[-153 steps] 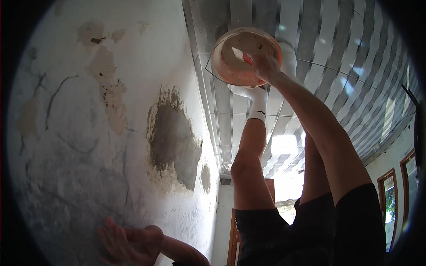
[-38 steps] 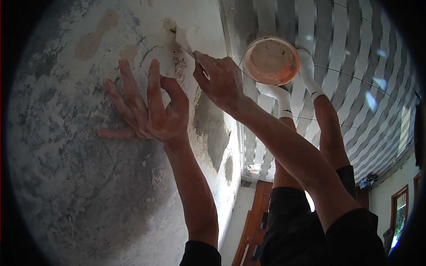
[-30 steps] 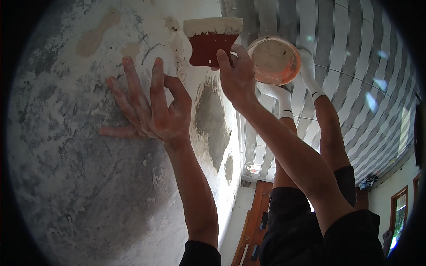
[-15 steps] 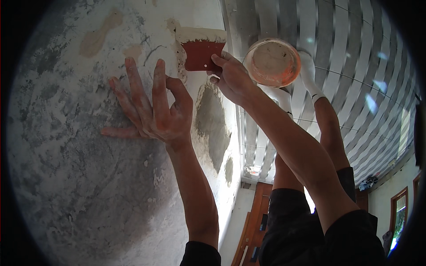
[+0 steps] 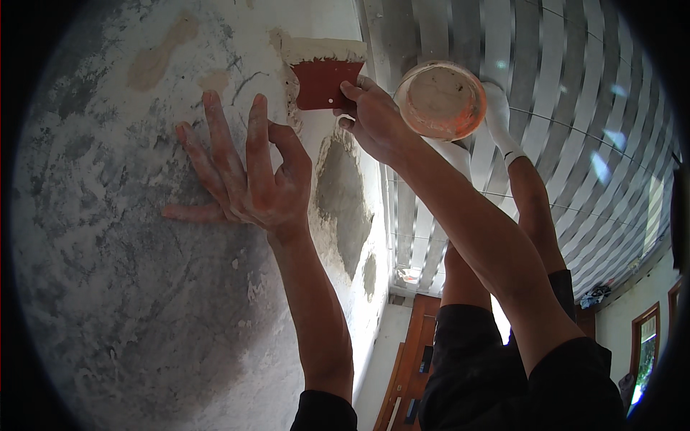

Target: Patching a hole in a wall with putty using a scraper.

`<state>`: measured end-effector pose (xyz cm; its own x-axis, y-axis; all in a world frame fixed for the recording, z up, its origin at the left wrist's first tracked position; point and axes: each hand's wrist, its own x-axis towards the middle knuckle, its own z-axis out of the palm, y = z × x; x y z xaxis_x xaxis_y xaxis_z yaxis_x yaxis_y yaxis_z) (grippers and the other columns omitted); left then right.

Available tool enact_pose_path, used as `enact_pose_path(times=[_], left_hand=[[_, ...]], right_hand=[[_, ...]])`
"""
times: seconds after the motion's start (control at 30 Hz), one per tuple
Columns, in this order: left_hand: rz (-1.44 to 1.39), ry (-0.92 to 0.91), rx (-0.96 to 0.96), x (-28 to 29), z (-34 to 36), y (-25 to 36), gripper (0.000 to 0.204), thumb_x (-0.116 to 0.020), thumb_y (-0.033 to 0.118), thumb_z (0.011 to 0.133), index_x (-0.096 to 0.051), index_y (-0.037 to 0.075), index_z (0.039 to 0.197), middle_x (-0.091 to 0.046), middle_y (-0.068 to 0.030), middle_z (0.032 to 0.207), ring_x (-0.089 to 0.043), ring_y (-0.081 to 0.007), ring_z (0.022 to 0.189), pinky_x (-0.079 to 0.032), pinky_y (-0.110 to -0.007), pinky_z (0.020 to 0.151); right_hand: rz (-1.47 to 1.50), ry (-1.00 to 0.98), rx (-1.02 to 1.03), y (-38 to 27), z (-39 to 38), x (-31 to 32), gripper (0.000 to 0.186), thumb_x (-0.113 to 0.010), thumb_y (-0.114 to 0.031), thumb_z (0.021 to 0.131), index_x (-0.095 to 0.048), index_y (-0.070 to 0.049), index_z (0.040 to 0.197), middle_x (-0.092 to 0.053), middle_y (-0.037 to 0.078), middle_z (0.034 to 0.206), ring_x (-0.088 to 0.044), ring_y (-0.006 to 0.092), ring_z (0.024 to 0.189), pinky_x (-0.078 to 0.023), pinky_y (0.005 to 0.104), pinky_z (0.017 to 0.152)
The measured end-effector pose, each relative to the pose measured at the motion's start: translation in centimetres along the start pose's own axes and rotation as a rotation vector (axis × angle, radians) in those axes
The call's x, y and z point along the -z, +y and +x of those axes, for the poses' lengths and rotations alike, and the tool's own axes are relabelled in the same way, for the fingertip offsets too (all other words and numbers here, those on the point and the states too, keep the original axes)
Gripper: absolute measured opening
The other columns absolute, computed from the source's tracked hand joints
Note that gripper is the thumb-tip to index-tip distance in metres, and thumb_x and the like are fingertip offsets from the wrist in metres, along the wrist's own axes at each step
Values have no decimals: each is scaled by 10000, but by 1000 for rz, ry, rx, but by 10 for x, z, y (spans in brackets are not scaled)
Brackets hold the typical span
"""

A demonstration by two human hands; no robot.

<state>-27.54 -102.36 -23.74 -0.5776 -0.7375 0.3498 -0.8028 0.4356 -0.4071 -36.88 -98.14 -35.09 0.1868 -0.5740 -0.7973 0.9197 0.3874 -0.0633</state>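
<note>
My right hand (image 5: 370, 118) grips a red scraper (image 5: 323, 82) whose wide edge carries pale putty, held against the wall over a narrow rough patch of flaked plaster. My left hand (image 5: 244, 179) is spread with fingers apart on the mottled grey and white wall (image 5: 122, 273), below and left of the scraper, its dusty fingertips pointing up. An orange bucket (image 5: 442, 100) with pale, spattered insides stands on the floor beside my socked feet (image 5: 497, 108), to the right of the scraper. A larger grey patch (image 5: 338, 201) shows on the wall beside my left hand.
A striped tiled floor (image 5: 596, 86) runs along the wall's base. My legs and black shorts lie below. At the lower edge is a brown wooden door (image 5: 413, 352); at the right are a wood-framed window (image 5: 647, 337) and a small dark heap (image 5: 596, 293).
Five seconds ago my right hand was in the bucket. It has since brought the scraper to the wall, turned it flat and shifted it slightly upward. My left hand has moved up the wall.
</note>
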Motion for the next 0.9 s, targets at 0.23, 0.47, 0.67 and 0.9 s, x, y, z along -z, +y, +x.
enact_pose_path(times=[0.23,0.47,0.67,0.9], left_hand=[[-3,-8,1,-1,0,1,250,-665,204,773,-711,319,990,-604,-7,1299,-412,-284,1351,148,-614,1103],[-200,-30,41,13,0,6,275,-670,176,795,-698,282,1047,-572,-25,1338,-431,-289,1335,87,-607,1117],[-794,-369,105,40,-14,13,360,-643,116,868,-605,81,1224,-582,-136,1295,-503,-319,1254,-395,-505,1029],[-871,-759,190,59,-29,29,562,-724,187,829,-508,91,1338,-505,-144,1373,-477,-313,1271,-383,-473,1047]], right_hand=[[-230,80,287,-6,-19,10,232,-492,-203,990,-492,-15,1127,-634,76,898,-540,119,728,-407,288,634],[-387,62,509,-23,-49,5,250,-548,-183,966,-511,8,1122,-689,123,949,-666,161,786,-477,280,683],[-376,96,460,-29,-72,16,243,-596,-167,934,-550,35,1062,-694,148,956,-703,188,785,-542,273,634],[-541,182,456,-28,-89,-3,224,-605,-145,904,-571,57,994,-704,170,911,-709,204,796,-574,299,671]])
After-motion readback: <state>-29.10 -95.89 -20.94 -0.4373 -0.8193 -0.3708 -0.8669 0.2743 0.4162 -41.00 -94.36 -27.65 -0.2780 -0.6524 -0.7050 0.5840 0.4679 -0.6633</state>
